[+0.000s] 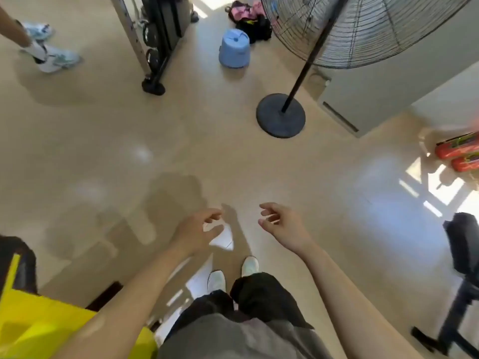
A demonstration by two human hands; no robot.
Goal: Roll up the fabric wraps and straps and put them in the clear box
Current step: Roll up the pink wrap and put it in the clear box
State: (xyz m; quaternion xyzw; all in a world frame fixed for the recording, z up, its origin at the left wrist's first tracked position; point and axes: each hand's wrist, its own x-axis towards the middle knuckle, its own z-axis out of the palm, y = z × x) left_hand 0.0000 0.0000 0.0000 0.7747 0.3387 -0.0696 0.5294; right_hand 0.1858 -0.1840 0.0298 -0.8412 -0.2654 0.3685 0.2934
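Beige gym floor point(103, 141) showed no wraps, straps or clear box in view. Wraps likely soft, light; grip at one end. L hand point(197, 234) & R hand point(282, 226) hung relaxed, empty. Fan base point(280, 115) far right.

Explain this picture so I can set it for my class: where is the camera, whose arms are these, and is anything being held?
There is no machine here. One camera sits on a person's head and looks forward and down, so you see their own bare arms and white shoes. The left hand and right hand are held out in front, fingers loosely curled, holding nothing. Below them is a beige floor, not a table. On it stand a large fan with a round base, a pale blue tub and some bags. At the top left are another person's feet. No fabric wraps, straps or clear box appear in this picture.
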